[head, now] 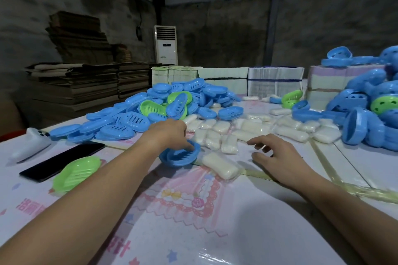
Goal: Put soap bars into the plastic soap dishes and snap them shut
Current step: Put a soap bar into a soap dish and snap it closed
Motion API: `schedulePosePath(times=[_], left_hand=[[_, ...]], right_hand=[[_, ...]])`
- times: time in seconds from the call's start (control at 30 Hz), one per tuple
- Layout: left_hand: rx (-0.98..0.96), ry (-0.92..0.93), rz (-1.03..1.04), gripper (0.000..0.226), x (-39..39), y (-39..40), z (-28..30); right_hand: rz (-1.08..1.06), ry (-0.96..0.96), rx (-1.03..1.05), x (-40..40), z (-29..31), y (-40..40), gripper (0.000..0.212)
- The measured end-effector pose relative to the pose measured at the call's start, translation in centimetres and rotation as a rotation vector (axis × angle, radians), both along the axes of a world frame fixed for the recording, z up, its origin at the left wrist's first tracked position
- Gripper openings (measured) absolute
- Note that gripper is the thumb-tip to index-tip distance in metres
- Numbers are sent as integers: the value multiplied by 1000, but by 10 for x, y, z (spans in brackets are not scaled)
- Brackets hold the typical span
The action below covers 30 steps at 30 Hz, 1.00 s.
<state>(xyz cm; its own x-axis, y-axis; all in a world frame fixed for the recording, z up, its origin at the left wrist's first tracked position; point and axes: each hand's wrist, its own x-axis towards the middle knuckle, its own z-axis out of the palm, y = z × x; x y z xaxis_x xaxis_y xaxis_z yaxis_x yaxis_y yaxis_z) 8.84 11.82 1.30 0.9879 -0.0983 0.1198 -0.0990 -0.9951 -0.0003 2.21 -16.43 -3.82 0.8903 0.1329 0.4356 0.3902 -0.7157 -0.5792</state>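
Head view: left hand [172,135] grips rim of blue dish [179,156], tilted on table [237,221] just beside wrapped soap [220,167]. Right hand [272,153] hovers over soap, fingers loose, holding nothing. Advice: steady dish flat, pinch soap by ends, seat fully before fitting lid.

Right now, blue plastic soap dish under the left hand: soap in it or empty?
Empty. Blue plastic soap dish shows bare ribs; left hand grips its rim.
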Motion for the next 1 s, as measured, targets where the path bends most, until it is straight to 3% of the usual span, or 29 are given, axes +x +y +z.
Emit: schedulePosePath(times=[0.1,0.23,0.37,0.53,0.67,0.87,1.0], left_hand=[[69,94,57,53,-3,-2,2],[25,240,64,45,-12,-1,8],[8,157,29,32,-14,0,7],[-58,76,-48,49,-12,-6,3],[-110,91,-52,41,-11,-7,1],[-364,-105,-30,45,-5,-6,22],[-592,-136,-34,37,2,-15,28]], right_hand=[[3,4,-17,0,0,1,28],[2,5,-22,1,0,1,29],[3,2,-20,1,0,0,30],[-7,-8,13,0,0,1,28],[-11,-19,13,0,1,0,28],[-6,-26,1,-1,2,2,30],[21,-51,-53,-4,3,7,31]])
